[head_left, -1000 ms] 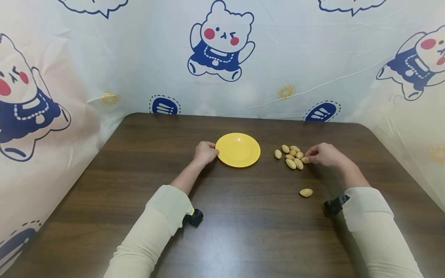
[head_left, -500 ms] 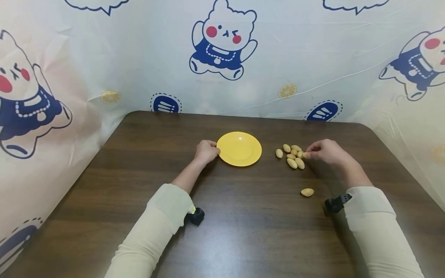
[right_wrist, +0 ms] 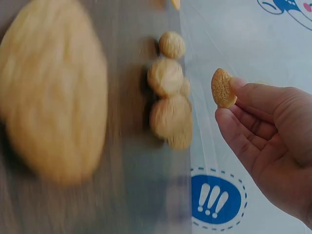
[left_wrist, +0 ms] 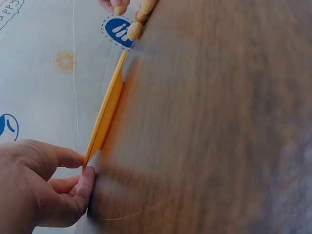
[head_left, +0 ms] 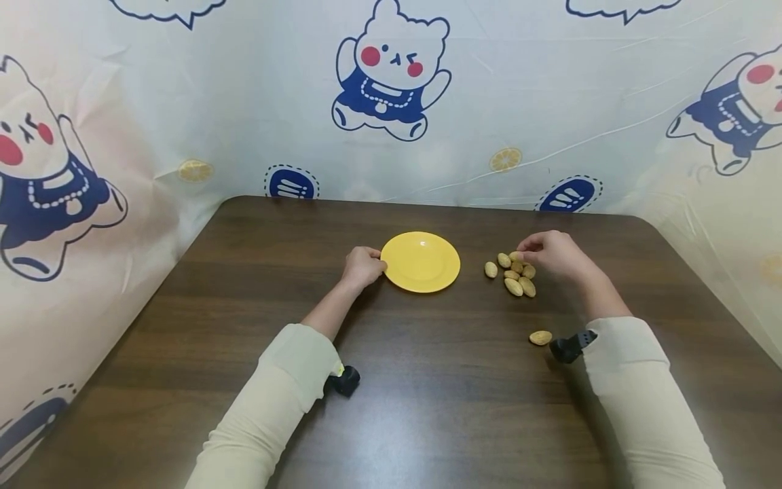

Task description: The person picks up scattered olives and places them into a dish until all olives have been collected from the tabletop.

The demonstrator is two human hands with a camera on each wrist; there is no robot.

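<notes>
My left hand [head_left: 364, 267] pinches the left rim of a yellow plate [head_left: 421, 262] between thumb and fingers. The left wrist view shows the plate edge-on, lying low at the tabletop. Right of the plate is a loose pile of several unshelled almonds [head_left: 514, 287]. Above that pile, my right hand [head_left: 559, 255] pinches one almond [right_wrist: 223, 88] between thumb and fingertips. In the right wrist view this almond is apart from the others. The plate's visible face bears nothing.
A single almond [head_left: 540, 338] lies nearer me, close to the right wrist camera [head_left: 571, 347]; it looks large and blurred in the right wrist view. The dark wooden table [head_left: 427, 380] meets a printed curtain [head_left: 244, 102] at its back edge.
My right hand has lifted an almond off the right side of the pile and moved it up and to the left. The left hand and plate stay in place.
</notes>
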